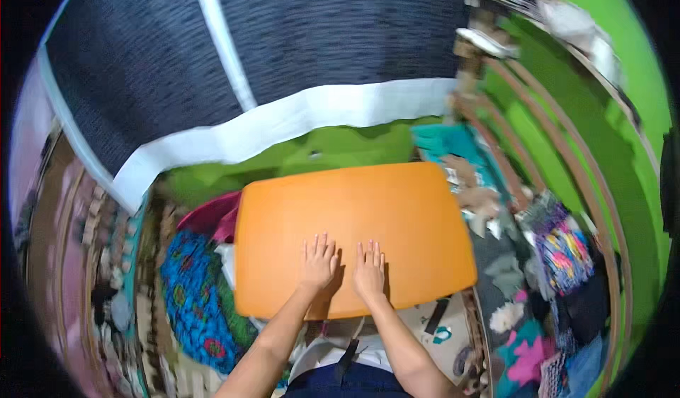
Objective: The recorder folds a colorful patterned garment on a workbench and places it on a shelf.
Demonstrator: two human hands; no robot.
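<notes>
An orange tabletop (354, 203) with rounded corners lies in front of me, its surface bare apart from my hands. Near its front edge, left of the middle, my left hand (320, 262) rests palm down with fingers stretched forward. A short gap to the right, my right hand (369, 270) lies in the same way, fingers extended. Both hands look flat on the orange surface and hold nothing. Their forearms come up from the lower edge, and each hand casts a shadow beside it.
A bright blue patterned cloth bundle (188, 299) sits left of the table, with a dark pink item (212, 217) behind it. Clothes (524, 355) and a colourful knitted piece (564, 256) pile up on the right beside brown rails (567, 136). Beyond the table hangs a dark curtain (347, 29) with a white lower band.
</notes>
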